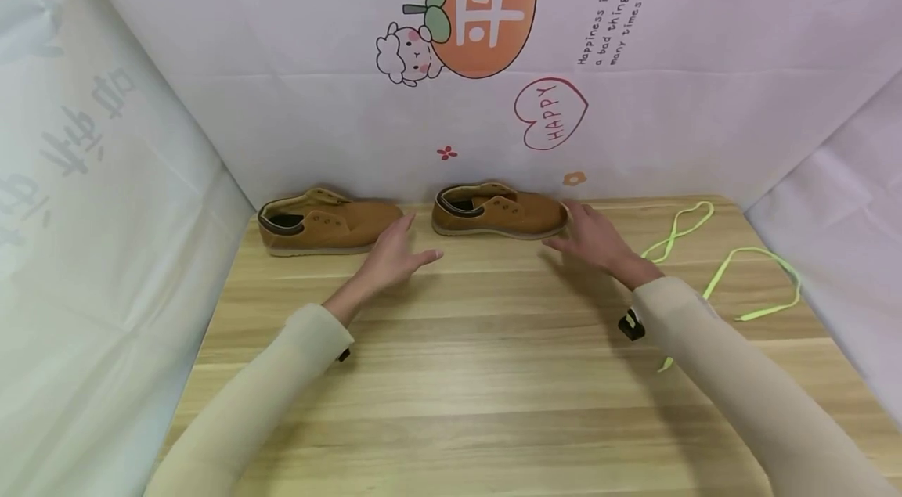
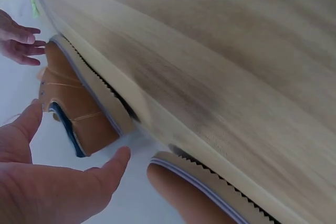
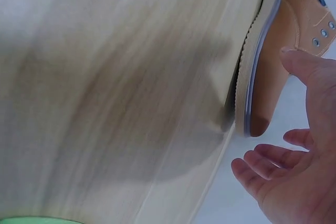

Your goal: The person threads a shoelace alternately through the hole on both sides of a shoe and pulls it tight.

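Observation:
Two brown shoes without laces stand at the back of the table, toes to the right. My left hand [image 1: 390,253] is between them, near the toe of the left shoe [image 1: 331,223], thumb and fingers spread. In the left wrist view that hand [image 2: 63,182] reaches toward the heel of the right shoe [image 2: 84,98], holding nothing. At the toe of the right shoe [image 1: 500,214] is my right hand [image 1: 592,240]. The right wrist view shows this hand [image 3: 299,171] with fingers apart and loosely bent, thumb overlapping the shoe's side [image 3: 273,61].
Yellow-green shoelaces [image 1: 764,266] lie loose on the right of the wooden table [image 1: 479,372]. A printed white cloth wall [image 1: 317,90] rises right behind the shoes, with more white cloth at both sides.

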Tool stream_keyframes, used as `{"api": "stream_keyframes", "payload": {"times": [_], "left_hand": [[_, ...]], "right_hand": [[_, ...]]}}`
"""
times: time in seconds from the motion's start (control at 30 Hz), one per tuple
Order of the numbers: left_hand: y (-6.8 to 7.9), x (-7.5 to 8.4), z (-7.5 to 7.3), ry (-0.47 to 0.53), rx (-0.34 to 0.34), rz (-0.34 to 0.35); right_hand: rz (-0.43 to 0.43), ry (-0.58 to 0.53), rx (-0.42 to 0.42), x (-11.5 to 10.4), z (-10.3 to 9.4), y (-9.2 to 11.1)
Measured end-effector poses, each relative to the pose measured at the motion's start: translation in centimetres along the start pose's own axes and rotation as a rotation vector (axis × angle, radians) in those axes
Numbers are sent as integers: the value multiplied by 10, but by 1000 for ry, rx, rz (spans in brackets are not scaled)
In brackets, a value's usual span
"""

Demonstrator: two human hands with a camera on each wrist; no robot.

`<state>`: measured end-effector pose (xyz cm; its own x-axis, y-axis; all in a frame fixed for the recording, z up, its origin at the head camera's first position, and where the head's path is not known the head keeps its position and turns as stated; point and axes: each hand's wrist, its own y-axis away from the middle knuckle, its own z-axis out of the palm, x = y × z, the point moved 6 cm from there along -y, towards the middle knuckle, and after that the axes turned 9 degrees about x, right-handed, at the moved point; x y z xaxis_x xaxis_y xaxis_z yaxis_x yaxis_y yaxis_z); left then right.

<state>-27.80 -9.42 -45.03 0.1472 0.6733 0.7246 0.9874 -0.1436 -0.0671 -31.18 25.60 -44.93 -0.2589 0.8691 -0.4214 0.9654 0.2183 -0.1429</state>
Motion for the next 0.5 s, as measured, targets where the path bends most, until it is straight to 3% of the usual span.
{"api": "stream_keyframes", "payload": {"times": [0.23,0.5], "left_hand": [[-26,-5,16,45,-7,-57],[-41,0,25,77,-42,-75]], "right_hand": [[36,31,-35,12,8,-12],[52,9,-39,18,18,-23]]}}
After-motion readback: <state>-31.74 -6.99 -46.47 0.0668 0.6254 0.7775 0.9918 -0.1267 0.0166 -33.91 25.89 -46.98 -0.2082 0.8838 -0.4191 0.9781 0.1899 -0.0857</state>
